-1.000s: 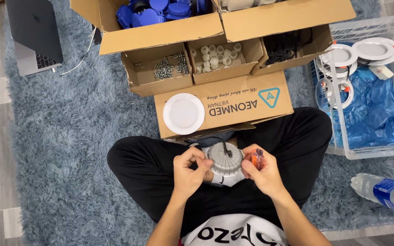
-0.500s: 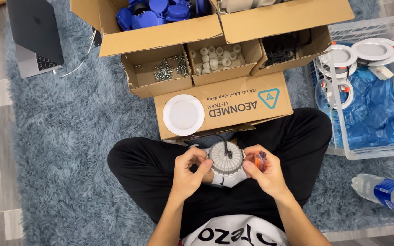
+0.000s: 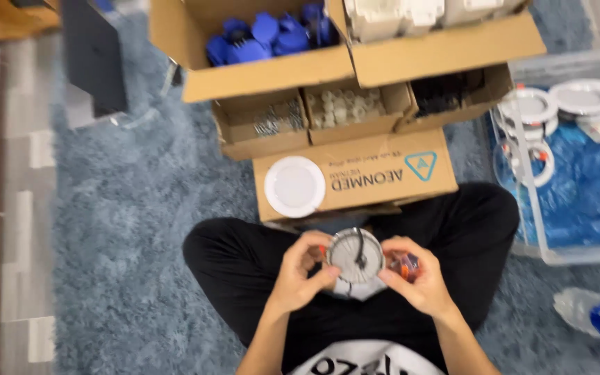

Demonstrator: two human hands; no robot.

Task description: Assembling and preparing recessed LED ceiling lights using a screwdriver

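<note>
Head view, the only one. The person sits cross-legged on a blue shag rug (image 3: pixel 126 229) with both hands raised over the lap. The left hand (image 3: pixel 298 272) and the right hand (image 3: pixel 417 283) together grip a round grey disc with a ribbed back (image 3: pixel 355 255), fingers curled closed on its rim from either side; a short dark wire rises from its centre. A small orange-and-dark part (image 3: pixel 405 264) is pinched in the right hand against the disc's edge. Whether it is seated there cannot be told; the frame is blurred.

One finished-looking white round fixture (image 3: pixel 294 186) rests on the closed cardboard box (image 3: pixel 383 173) just ahead of the knees. More white round fixtures (image 3: pixel 557 104) lie in the clear plastic bin (image 3: pixel 578 253). By my judgement, the unit in hand is partway assembled, and the open boxes of blue parts (image 3: pixel 265 35) and small white pieces (image 3: pixel 345 104) beyond suggest much stock remains.
</note>
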